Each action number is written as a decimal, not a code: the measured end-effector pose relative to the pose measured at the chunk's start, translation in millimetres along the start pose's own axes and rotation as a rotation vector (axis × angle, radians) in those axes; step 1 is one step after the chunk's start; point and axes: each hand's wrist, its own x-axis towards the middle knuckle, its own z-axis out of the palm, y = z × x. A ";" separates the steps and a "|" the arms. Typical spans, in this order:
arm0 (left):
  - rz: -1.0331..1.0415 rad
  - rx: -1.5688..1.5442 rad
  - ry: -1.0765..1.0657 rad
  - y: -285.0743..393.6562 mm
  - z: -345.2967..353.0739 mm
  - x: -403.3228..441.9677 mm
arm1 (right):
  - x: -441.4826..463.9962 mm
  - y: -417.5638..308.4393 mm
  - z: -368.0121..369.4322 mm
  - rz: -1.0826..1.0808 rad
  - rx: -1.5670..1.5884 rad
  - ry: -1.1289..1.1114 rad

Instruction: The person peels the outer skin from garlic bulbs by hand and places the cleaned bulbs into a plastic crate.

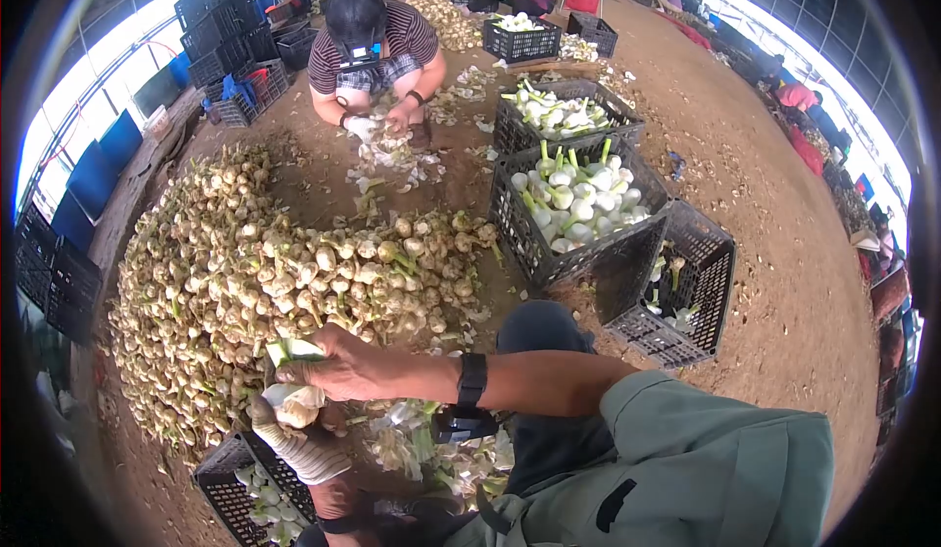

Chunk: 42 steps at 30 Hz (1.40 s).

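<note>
My left hand [299, 446], in a whitish glove, is wrapped round a garlic bulb [299, 408] with loose pale skin. Just above it, my bare right hand [353, 366] pinches the green and white stem [292, 352]; where stem and bulb meet is hidden. A large heap of unpeeled garlic [323, 273] lies beyond both hands and to their left. Below my left hand, a black crate [218, 493] holds pale bulbs. Peeled skins [397, 444] are scattered on the ground beside my legs.
A person [377, 52] crouches across the heap, both hands on garlic. Black crates of white bulbs [578, 199] stand to the right, beside a tilted crate [725, 282] with a few pieces. Stacked crates [216, 27] and other people are farther back.
</note>
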 end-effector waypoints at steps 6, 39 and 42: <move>0.038 -0.138 -0.055 1.6 9.9 -2.6 | -1.6 -6.0 11.2 0.066 0.333 -0.030; 0.422 0.069 0.072 -12.6 3.4 20.1 | -6.1 -36.8 16.5 0.139 0.546 0.265; 0.353 0.000 0.051 -8.5 6.1 20.5 | -2.9 -39.7 12.2 0.087 0.399 0.290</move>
